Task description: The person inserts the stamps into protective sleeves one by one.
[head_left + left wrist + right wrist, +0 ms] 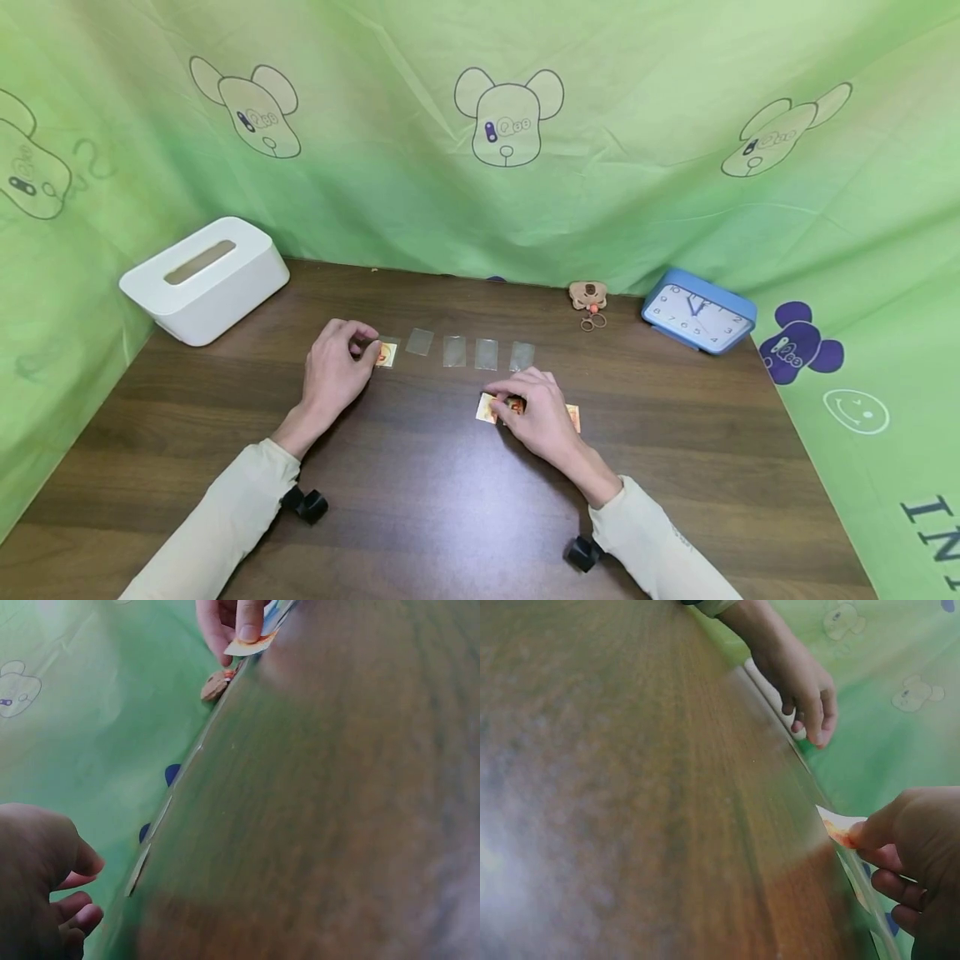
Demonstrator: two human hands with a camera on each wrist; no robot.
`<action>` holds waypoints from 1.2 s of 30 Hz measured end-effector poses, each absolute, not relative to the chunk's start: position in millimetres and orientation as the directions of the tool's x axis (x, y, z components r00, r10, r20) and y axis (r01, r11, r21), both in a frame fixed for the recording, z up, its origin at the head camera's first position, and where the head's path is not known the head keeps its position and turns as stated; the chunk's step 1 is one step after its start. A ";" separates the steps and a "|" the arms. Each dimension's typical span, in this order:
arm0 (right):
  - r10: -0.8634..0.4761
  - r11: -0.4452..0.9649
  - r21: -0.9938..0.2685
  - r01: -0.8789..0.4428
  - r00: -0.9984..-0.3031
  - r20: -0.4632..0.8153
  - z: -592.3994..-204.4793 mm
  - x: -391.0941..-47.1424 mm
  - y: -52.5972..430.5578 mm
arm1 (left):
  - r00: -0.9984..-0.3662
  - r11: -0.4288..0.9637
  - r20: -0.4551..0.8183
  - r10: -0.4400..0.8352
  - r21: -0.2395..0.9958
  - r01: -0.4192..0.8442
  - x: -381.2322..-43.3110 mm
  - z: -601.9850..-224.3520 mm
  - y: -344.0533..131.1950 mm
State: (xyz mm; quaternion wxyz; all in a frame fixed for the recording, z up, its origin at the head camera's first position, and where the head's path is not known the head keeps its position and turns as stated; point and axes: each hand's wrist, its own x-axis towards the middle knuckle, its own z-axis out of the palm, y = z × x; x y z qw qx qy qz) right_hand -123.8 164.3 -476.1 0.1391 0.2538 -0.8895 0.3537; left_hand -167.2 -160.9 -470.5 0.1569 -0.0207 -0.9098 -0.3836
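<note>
My right hand (536,417) pinches a small printed card (486,408) between thumb and index finger; in the right wrist view the card (838,827) is tilted, white on one side, orange on the other. More small cards (573,417) lie under and beside this hand, partly hidden by it. My left hand (337,367) rests with loosely bent fingers at the left edge of a yellowish card (386,354) that lies with a clear plastic sleeve. In the left wrist view the left hand (45,881) shows nothing between its fingers.
Several clear sleeves (453,351) lie in a row across the middle of the brown table (420,500). A white tissue box (217,292) stands at the back left. At the back right are a bear keychain (588,296) and a blue clock (699,310). Green cloth (390,192) hangs behind.
</note>
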 end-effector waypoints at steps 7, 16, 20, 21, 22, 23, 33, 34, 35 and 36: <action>-0.315 0.602 -0.609 -0.517 -0.854 0.414 -471.6 -123.0 163.9 | -0.948 0.687 0.313 -0.051 0.700 0.194 -171.1 -468.2 -157.4; -0.234 0.538 -0.732 -0.418 -0.908 0.346 -466.8 -119.0 163.3 | -0.950 0.698 0.313 -0.015 0.684 0.214 -173.1 -465.3 -150.6; -0.176 0.479 -0.813 -0.333 -0.943 0.282 -465.3 -115.9 163.2 | -0.955 0.694 0.298 -0.012 0.690 0.206 -173.5 -465.6 -147.2; -0.164 0.468 -0.826 -0.315 -0.949 0.269 -464.7 -115.2 162.9 | -0.957 0.694 0.289 -0.013 0.692 0.200 -173.6 -465.7 -146.5; -0.152 0.458 -0.839 -0.295 -0.955 0.254 -464.4 -114.7 162.8 | -0.960 0.692 0.278 -0.014 0.696 0.192 -173.7 -465.7 -145.7; -0.143 0.451 -0.845 -0.286 -0.958 0.247 -464.3 -114.1 162.7 | -0.964 0.691 0.266 -0.014 0.699 0.183 -174.0 -465.9 -145.0; -0.119 0.452 -0.855 -0.255 -0.967 0.225 -464.2 -113.2 161.5 | -0.977 0.681 0.212 0.005 0.714 0.159 -177.7 -466.8 -130.9; -0.118 0.452 -0.856 -0.252 -0.968 0.222 -463.7 -113.1 161.4 | -0.977 0.680 0.212 0.007 0.716 0.160 -178.3 -466.5 -128.8; -0.117 0.451 -0.857 -0.249 -0.968 0.220 -463.2 -113.1 161.3 | -0.978 0.679 0.210 0.009 0.716 0.161 -179.0 -466.4 -126.8; -0.115 0.450 -0.858 -0.247 -0.969 0.219 -462.7 -113.0 161.1 | -0.978 0.678 0.206 0.011 0.718 0.159 -179.8 -466.4 -125.0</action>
